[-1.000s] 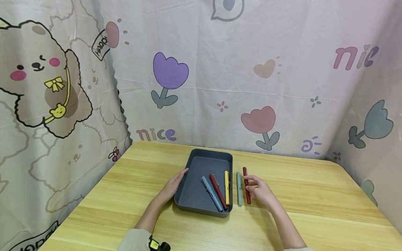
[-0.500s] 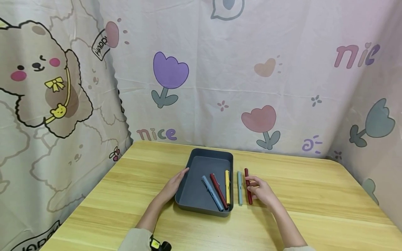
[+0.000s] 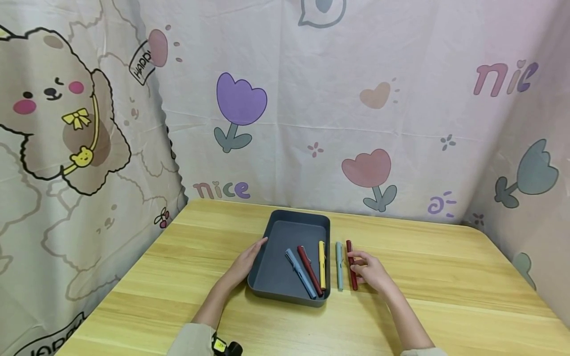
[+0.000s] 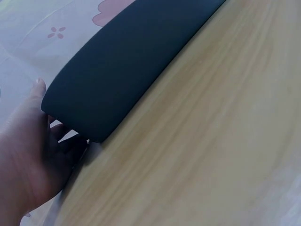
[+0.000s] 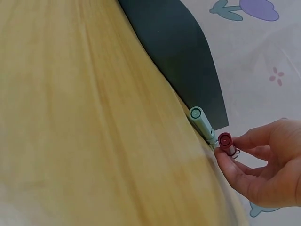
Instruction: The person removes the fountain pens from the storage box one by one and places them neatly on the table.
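Observation:
In the head view, my right hand (image 3: pixel 370 273) pinches a dark red pen (image 3: pixel 349 246) between thumb and fingers, right of the tray. The right wrist view shows this red pen (image 5: pixel 226 139) end-on at the fingertips. Parallel to it, a pale green pen (image 3: pixel 339 267) lies on the table beside the tray. My left hand (image 3: pixel 244 262) rests along the left wall of the dark grey tray (image 3: pixel 278 237), fingers extended; in the left wrist view its thumb is up at the rim. Inside the tray lie a blue pen (image 3: pixel 300 273), another red pen (image 3: pixel 309 268) and a yellow pen (image 3: pixel 322 264).
The wooden table (image 3: pixel 445 277) reaches back to a patterned cloth curtain (image 3: pixel 303 99), which also hangs at both sides. A black device with a yellow label (image 3: pixel 220 345) is strapped at the left wrist.
The far end of the pinched red pen has shifted slightly right and towards me, so it lies a little farther from the green pen. The left hand and the tray stay put.

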`<state>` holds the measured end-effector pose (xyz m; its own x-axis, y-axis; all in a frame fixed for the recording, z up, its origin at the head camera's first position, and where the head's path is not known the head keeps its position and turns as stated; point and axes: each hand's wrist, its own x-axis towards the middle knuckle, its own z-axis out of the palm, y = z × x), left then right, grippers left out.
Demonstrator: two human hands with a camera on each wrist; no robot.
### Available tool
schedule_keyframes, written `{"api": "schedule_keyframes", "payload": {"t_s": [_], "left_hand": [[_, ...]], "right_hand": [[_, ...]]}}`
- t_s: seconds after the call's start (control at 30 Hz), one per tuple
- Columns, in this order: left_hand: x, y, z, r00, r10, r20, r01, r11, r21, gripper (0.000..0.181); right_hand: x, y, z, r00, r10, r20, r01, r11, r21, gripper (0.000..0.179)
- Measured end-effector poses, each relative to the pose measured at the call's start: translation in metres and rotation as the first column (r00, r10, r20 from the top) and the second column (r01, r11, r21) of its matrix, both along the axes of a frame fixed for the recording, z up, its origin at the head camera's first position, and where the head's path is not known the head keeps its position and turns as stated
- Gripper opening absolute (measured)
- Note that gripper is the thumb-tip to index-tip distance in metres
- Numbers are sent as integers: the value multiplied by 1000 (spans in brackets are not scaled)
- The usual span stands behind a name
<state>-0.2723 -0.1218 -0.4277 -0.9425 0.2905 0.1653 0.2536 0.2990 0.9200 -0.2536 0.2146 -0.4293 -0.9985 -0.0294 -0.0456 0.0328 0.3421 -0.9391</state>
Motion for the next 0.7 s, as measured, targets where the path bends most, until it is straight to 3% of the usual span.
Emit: {"api": "schedule_keyframes", "payload": {"t_s": [0.2,0.3,0.37,0.6,0.7], "left_hand": [[-16,-3,-24,1000,18,-25,-18,1000,-1,48],[-20,-4,-29,999,23,-28,-23,1000,-3,50],[-19,-3,-28,999,23,-34,-23,1000,-9,49],[2,1,2,1000,8,5,-8,1000,11,44],[4,1,5,1000,3,8,-3,1000,-5,44]], "right_hand": [[-1,0,-1,1000,-7,-5,7,1000,20,28],[-1,0,-1,1000,-6,-4,6,1000,9,27],[-1,0,-2,1000,-5,-5,5,1000,-1,27],[-2,1,-4,1000,-21,5,21,1000,-9,27],[-3,1,-4,1000,-27,4,27,1000,-9,27]]}}
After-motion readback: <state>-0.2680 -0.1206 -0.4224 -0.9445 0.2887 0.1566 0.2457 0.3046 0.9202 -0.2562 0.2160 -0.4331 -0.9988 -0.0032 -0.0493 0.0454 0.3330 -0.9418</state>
